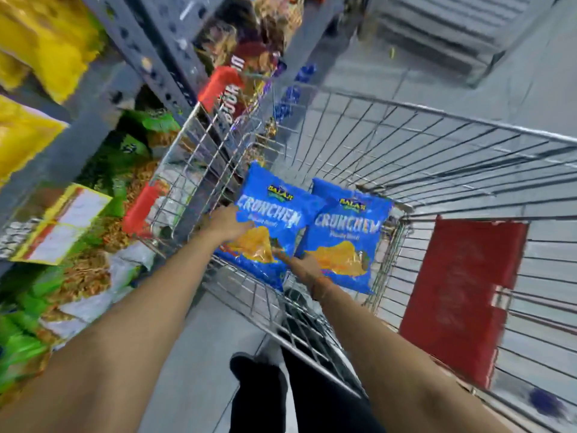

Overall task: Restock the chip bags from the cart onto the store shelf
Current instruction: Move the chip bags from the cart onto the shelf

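Two blue chip bags lie side by side in the wire cart (437, 145). My left hand (229, 225) grips the left blue bag (271, 210) at its left edge, fingers curled onto its front. My right hand (304, 265) reaches between the two bags, its fingers touching the lower edge of the left bag and lying beside the right blue bag (346, 232). Whether the right hand grips a bag is not clear. The grey store shelf (103, 98) stands to the left of the cart.
The shelf holds yellow bags (40, 42) at the top and green snack bags (93, 254) lower down, with a yellow price tag (62, 223). A red plastic flap (459, 295) hangs on the cart's near end. My dark trouser leg and shoe (259, 379) stand on the grey floor.
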### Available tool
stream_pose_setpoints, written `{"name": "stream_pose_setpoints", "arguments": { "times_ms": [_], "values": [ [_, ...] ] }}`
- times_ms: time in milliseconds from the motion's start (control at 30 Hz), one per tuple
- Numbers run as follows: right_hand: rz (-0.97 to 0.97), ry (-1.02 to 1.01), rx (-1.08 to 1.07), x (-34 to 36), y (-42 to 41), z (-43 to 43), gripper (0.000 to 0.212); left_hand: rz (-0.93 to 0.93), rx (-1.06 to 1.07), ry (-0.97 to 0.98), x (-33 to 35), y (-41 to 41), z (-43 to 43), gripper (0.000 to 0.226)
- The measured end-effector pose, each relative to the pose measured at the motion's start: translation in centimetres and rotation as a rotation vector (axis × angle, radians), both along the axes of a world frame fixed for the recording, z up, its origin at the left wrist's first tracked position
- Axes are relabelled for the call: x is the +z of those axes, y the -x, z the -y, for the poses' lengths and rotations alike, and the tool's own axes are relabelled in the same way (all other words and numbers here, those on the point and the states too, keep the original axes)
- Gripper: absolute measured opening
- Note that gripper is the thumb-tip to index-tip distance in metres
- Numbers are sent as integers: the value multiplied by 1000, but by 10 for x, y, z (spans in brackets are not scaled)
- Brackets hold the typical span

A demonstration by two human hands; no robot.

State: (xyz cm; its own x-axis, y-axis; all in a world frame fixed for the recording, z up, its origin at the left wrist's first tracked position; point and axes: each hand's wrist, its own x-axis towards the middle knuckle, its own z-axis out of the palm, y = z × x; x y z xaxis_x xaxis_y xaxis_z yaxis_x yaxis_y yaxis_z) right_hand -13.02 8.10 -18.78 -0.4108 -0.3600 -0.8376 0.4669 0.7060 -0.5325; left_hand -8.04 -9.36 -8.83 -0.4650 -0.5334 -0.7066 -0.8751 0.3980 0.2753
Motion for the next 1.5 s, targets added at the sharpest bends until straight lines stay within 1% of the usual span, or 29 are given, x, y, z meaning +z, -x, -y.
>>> {"name": "stream_pose_setpoints", "arguments": {
  "times_ms": [33, 67, 133, 167, 200, 267, 333, 400, 500, 633, 700, 733, 833, 900, 967, 1000, 1067, 1100, 1200, 1233, 1300, 1333, 1367, 1400, 1433, 1467, 1500],
  "values": [
    [-11, 18, -29, -14, -3, 4, 107, 10, 13, 10, -6, 3, 9, 56],
    [-13, 34, -67, -22, -4, 8, 104, 25, 25, -1, -11, 5, 17, 57],
    [-25, 46, -176, -5, -2, 22, 84, 46, 46, -44, -26, 7, 29, 61],
    [-9, 65, -221, -4, 0, 27, 78, 66, 70, -80, -36, 7, 36, 65],
    [22, 95, -257, -10, 2, 33, 76, 83, 90, -141, -44, 9, 41, 68],
    [83, 180, -303, -12, 6, 37, 76, 95, 109, -256, -51, 8, 43, 62],
    [115, 221, -311, -18, 11, 41, 68, 113, 147, -326, -55, 9, 43, 52],
    [118, 226, -297, -21, 17, 40, 66, 110, 211, -382, -55, 9, 43, 54],
    [144, 235, -293, -18, 21, 35, 65, 70, 231, -438, -49, 6, 42, 50],
    [138, 224, -278, 12, 25, 32, 59, 60, 191, -461, -30, 5, 34, 46],
    [119, 235, -253, 34, 31, 30, 46, 34, 226, -482, -15, 2, 32, 39],
    [111, 249, -240, 46, 34, 28, 41, 3, 251, -489, -4, 1, 31, 38],
    [31, 314, -210, 83, 45, 24, 39, -110, 300, -469, 25, -3, 30, 58],
    [-48, 375, -189, 109, 51, 25, 39, -224, 318, -440, 58, -3, 26, 63],
    [-110, 423, -170, 142, 57, 28, 34, -329, 286, -409, 89, -3, 26, 91],
    [-144, 451, -172, 159, 60, 30, 33, -365, 270, -375, 105, -3, 27, 96],
    [-217, 514, -190, 194, 67, 35, 39, -478, 247, -343, 142, -5, 30, 90],
    [-254, 550, -192, 213, 70, 37, 40, -536, 240, -329, 160, -6, 31, 91],
    [-365, 655, -163, 270, 76, 45, 46, -709, 220, -276, 212, -10, 37, 110],
    [-397, 697, -160, 291, 77, 47, 45, -775, 214, -260, 232, -14, 36, 112],
    [-464, 792, -145, 334, 76, 50, 36, -887, 218, -211, 274, -20, 32, 121],
    [-506, 839, -133, 357, 73, 51, 35, -938, 210, -183, 295, -25, 29, 120],
    [-543, 889, -123, 379, 70, 53, 35, -984, 200, -170, 314, -30, 28, 107],
    [-575, 933, -104, 401, 67, 53, 35, -1050, 185, -142, 333, -35, 26, 89],
    [-603, 967, -89, 421, 63, 55, 34, -1095, 170, -89, 351, -41, 25, 80],
    [-635, 1000, -70, 441, 58, 57, 34, -1138, 156, -47, 368, -48, 26, 77],
    [-647, 1035, -60, 460, 55, 59, 34, -1183, 149, 4, 385, -56, 27, 69]
  ]
}}
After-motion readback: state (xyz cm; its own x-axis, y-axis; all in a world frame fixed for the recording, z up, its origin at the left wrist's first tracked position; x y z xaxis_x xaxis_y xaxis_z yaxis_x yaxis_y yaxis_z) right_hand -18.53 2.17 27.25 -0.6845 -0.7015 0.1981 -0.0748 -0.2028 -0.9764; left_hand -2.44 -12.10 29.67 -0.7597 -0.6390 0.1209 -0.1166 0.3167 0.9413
